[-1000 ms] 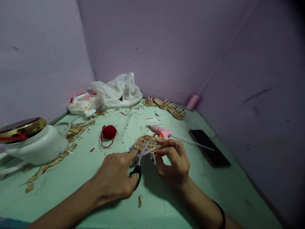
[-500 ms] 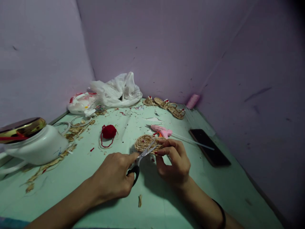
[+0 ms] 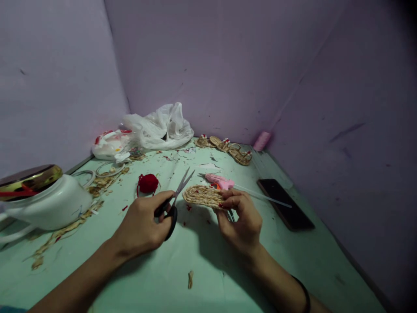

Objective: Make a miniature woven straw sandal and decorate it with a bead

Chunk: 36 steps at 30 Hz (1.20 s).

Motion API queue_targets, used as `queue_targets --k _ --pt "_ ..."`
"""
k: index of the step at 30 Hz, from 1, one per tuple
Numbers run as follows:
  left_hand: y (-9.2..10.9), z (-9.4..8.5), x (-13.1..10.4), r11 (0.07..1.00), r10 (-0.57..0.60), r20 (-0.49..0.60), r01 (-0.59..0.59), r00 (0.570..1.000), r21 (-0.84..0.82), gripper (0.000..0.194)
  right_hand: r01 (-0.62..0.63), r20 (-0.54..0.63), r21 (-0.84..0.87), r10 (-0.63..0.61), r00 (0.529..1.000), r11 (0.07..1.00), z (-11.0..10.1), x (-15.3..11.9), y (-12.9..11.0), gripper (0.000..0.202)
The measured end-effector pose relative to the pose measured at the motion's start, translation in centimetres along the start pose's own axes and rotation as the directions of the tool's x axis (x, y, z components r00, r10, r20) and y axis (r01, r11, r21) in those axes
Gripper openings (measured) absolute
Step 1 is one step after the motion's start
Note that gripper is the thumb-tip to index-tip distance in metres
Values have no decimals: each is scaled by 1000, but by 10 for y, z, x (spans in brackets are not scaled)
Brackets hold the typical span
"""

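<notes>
Black-handled scissors (image 3: 180,187) are in my left hand (image 3: 145,224), their blades slightly apart and pointing up and away. My right hand (image 3: 243,217) pinches the right end of an oval, coiled straw piece (image 3: 202,195), which is held above the table and carries small red bits. The scissor tips are just left of the straw piece and do not touch it. Right behind the straw piece lies a pink glue gun (image 3: 220,180) with a long clear stick. A red yarn ball (image 3: 148,184) rests beyond my left hand.
A dark phone (image 3: 286,204) lies at the right. Straw sandals (image 3: 240,155), a white plastic bag (image 3: 163,126) and a pink roll (image 3: 262,141) stand along the back. At the left are a white pot (image 3: 65,202) and straw scraps (image 3: 61,229).
My left hand has drawn the scissors back to the left, off the straw piece, and they now point upward. My right hand has tilted the straw piece, so its edge shows more.
</notes>
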<state>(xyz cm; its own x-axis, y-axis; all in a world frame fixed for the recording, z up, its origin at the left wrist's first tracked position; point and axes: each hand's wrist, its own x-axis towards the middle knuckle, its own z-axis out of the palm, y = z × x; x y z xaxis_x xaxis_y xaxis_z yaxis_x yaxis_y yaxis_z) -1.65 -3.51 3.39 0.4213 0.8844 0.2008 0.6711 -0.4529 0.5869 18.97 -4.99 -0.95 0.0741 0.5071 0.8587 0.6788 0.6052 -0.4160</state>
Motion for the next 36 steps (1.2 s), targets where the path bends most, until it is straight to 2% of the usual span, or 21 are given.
queue_targets --k 5,8,10,12,15,18,21,23,25,28,31,33,36 --pt "2 2 -3 999 53 77 -53 996 3 25 9 0 -1 -9 1000 1000 2 0 5 23" --pt "0 3 -1 992 -100 -54 96 994 -76 29 16 2 25 -16 1000 1000 2 0 4 23" --pt "-5 2 3 931 -280 -125 238 952 -275 40 -12 7 76 11 1000 997 3 0 1 22" --pt "-10 2 9 789 -443 -84 344 893 -508 49 -67 19 150 65 998 986 3 -1 -3 20" --pt "-16 6 16 547 -547 75 423 834 -722 47 -112 42 255 105 994 960 4 -1 -7 20" --pt "-18 10 20 310 -536 254 467 805 -828 38 -77 94 332 48 994 940 5 0 -10 21" --pt "-17 11 20 74 -462 438 526 771 -848 44 -30 158 328 -24 987 944 3 2 -10 23" --pt "-16 10 18 -8 -434 487 538 758 -843 53 -43 190 273 -10 982 961 1 4 -9 26" --pt "-15 11 17 -23 -448 476 522 757 -853 58 -112 249 225 54 967 968 -2 8 -7 34" --pt "-14 13 17 23 -434 431 488 791 -873 60 -257 426 256 130 895 932 -9 13 -3 46" --pt "-17 16 19 81 -363 380 436 850 -896 59 -419 603 346 143 785 839 -16 19 -1 57" --pt "-20 15 20 128 -327 343 400 881 -907 57 -565 693 380 180 699 733 -19 22 -1 60" --pt "-24 12 21 205 -297 301 369 906 -907 56 -789 774 361 313 551 497 -21 27 -2 53"
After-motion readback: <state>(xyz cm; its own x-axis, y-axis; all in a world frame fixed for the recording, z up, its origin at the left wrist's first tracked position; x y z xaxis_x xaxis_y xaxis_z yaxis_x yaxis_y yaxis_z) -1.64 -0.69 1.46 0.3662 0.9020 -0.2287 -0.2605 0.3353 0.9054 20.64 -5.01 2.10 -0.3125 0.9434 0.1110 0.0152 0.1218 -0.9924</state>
